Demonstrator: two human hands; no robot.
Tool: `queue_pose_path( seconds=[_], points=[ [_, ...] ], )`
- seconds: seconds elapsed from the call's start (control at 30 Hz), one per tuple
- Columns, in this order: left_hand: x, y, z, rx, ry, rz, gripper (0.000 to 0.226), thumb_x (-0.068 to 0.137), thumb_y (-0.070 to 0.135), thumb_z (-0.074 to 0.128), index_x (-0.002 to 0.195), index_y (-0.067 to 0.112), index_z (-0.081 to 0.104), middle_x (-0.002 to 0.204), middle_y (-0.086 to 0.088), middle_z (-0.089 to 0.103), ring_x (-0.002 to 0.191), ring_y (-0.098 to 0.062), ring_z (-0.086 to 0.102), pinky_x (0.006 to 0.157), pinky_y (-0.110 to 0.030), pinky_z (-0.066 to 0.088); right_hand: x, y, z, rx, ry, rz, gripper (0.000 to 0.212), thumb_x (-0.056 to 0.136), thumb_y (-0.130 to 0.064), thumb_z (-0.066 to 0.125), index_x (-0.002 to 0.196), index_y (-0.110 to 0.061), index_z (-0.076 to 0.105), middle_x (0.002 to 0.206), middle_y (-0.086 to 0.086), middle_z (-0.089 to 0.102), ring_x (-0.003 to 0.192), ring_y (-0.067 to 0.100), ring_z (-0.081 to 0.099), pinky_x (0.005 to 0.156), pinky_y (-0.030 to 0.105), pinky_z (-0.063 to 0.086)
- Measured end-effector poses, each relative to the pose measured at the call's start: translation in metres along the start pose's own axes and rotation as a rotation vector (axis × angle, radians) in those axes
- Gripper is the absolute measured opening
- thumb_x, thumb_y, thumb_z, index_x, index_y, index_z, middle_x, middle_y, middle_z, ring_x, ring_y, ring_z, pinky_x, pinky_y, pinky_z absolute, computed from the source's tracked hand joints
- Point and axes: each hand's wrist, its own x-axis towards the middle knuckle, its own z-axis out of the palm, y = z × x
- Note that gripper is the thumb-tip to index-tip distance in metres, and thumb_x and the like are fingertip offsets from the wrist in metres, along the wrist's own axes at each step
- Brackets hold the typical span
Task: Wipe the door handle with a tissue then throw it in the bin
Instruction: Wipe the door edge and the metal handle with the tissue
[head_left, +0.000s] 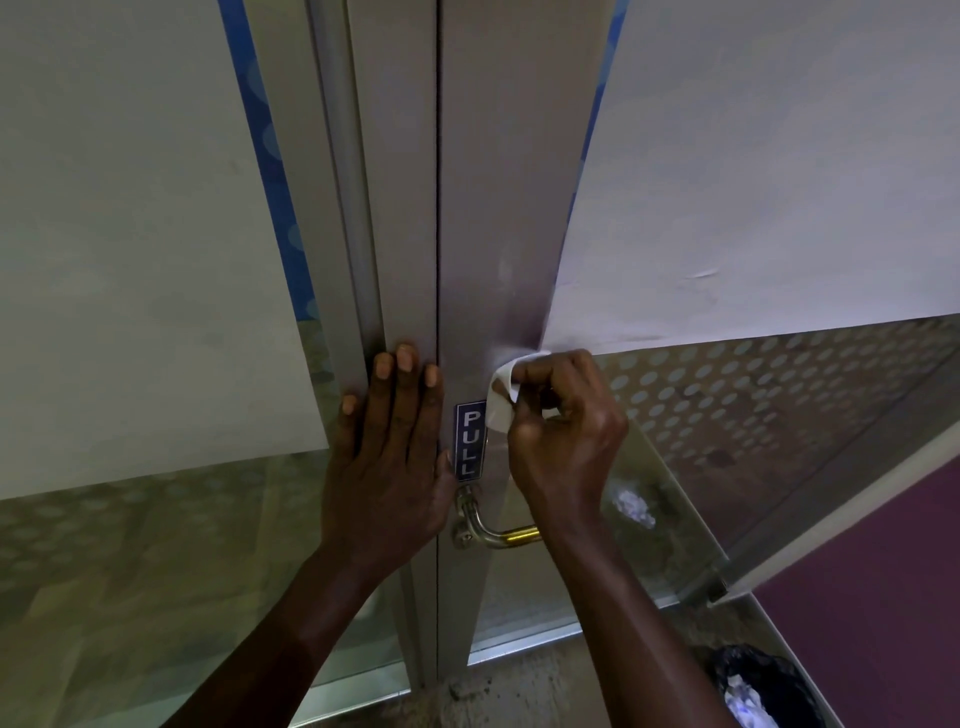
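Observation:
A brass door handle (497, 531) juts from the grey metal door frame below a dark blue PULL sign (469, 440). Most of the handle is hidden behind my right hand and wrist. My right hand (566, 431) is closed around a white tissue (500, 399), pressing it on the upper part of the handle beside the sign. My left hand (390, 457) lies flat with fingers spread against the neighbouring door frame, holding nothing. A bin (763, 691) lined with a black bag, with white paper inside, stands on the floor at the lower right.
Glass door panels with frosted dots and white paper sheets flank the frame on both sides. A purple wall (883, 597) runs along the right. Speckled floor (524, 691) shows below the door.

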Motion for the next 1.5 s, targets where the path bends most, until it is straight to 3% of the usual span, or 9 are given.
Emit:
queue_pose_path(
  seconds=[0.17, 0.3, 0.6, 0.9, 1.03, 1.17, 1.27, 1.4, 1.5],
  points=[
    [-0.001, 0.0, 0.001, 0.005, -0.004, -0.001, 0.107, 0.095, 0.041, 0.059, 0.169, 0.009, -0.012, 0.177, -0.012, -0.026, 0.166, -0.027, -0.021, 0.135, -0.045, -0.015, -0.036, 0.017, 0.008, -0.085, -0.027, 0.073, 0.032, 0.076, 0.022, 0.073, 0.077, -0.01, 0.072, 0.086, -0.002, 0.066, 0.075, 0.009, 0.06, 0.066, 0.013, 0.043],
    [0.001, 0.002, -0.001, -0.004, 0.0, 0.004, 0.094, 0.102, 0.046, 0.043, 0.169, 0.009, -0.012, 0.177, -0.012, -0.026, 0.166, -0.027, -0.021, 0.135, -0.045, -0.015, -0.06, 0.033, 0.011, -0.138, -0.134, 0.165, 0.036, 0.076, 0.021, 0.076, 0.076, -0.015, 0.073, 0.085, -0.012, 0.06, 0.072, -0.003, 0.054, 0.069, 0.003, 0.037],
    [0.002, 0.002, -0.003, -0.014, -0.004, -0.014, 0.115, 0.093, 0.041, 0.066, 0.169, 0.011, -0.015, 0.176, -0.01, -0.029, 0.165, -0.025, -0.024, 0.134, -0.044, -0.018, 0.001, 0.0, 0.0, -0.003, 0.004, -0.025, 0.025, 0.079, 0.019, 0.076, 0.081, -0.005, 0.074, 0.091, 0.001, 0.068, 0.08, 0.012, 0.065, 0.064, 0.023, 0.053],
    [0.002, 0.002, -0.005, -0.004, -0.011, -0.007, 0.114, 0.093, 0.039, 0.066, 0.169, 0.009, -0.014, 0.176, -0.011, -0.028, 0.166, -0.026, -0.022, 0.135, -0.045, -0.016, -0.057, 0.032, 0.009, -0.168, -0.139, 0.168, 0.036, 0.074, 0.021, 0.079, 0.077, -0.015, 0.074, 0.081, -0.01, 0.06, 0.068, 0.001, 0.051, 0.062, 0.005, 0.037],
    [0.001, 0.002, -0.004, -0.005, -0.011, -0.007, 0.114, 0.093, 0.039, 0.066, 0.169, 0.01, -0.014, 0.176, -0.012, -0.028, 0.166, -0.027, -0.023, 0.134, -0.045, -0.017, -0.02, 0.011, 0.003, -0.072, -0.026, 0.069, 0.03, 0.079, 0.019, 0.079, 0.084, -0.011, 0.077, 0.087, -0.001, 0.07, 0.074, 0.013, 0.064, 0.06, 0.026, 0.053],
    [0.0, 0.002, -0.003, -0.008, -0.014, -0.01, 0.114, 0.093, 0.039, 0.066, 0.169, 0.01, -0.015, 0.176, -0.011, -0.029, 0.166, -0.026, -0.023, 0.134, -0.045, -0.017, 0.001, -0.002, 0.003, -0.031, 0.036, -0.021, 0.029, 0.08, 0.02, 0.076, 0.085, -0.008, 0.077, 0.09, 0.001, 0.069, 0.078, 0.014, 0.065, 0.062, 0.028, 0.054],
    [-0.001, 0.002, -0.003, -0.018, -0.019, -0.014, 0.112, 0.094, 0.041, 0.064, 0.168, 0.01, -0.015, 0.175, -0.011, -0.029, 0.165, -0.026, -0.024, 0.134, -0.045, -0.017, -0.022, 0.011, 0.006, -0.067, -0.007, -0.044, 0.032, 0.08, 0.023, 0.07, 0.084, -0.008, 0.076, 0.088, 0.001, 0.068, 0.078, 0.017, 0.063, 0.061, 0.03, 0.05],
    [0.0, 0.003, -0.004, -0.019, -0.016, -0.017, 0.11, 0.096, 0.04, 0.063, 0.169, 0.009, -0.014, 0.175, -0.01, -0.029, 0.165, -0.026, -0.023, 0.135, -0.045, -0.017, -0.058, 0.037, 0.009, -0.189, -0.129, 0.017, 0.036, 0.076, 0.022, 0.072, 0.082, -0.013, 0.074, 0.085, -0.001, 0.066, 0.075, 0.012, 0.058, 0.062, 0.015, 0.041],
    [0.0, 0.002, -0.005, -0.019, -0.016, -0.017, 0.11, 0.095, 0.039, 0.064, 0.169, 0.009, -0.012, 0.176, -0.011, -0.028, 0.166, -0.026, -0.023, 0.135, -0.045, -0.016, -0.061, 0.043, 0.004, -0.222, -0.235, 0.078, 0.035, 0.075, 0.019, 0.074, 0.082, -0.015, 0.076, 0.085, -0.003, 0.067, 0.071, 0.008, 0.058, 0.058, 0.019, 0.044]
  ],
)
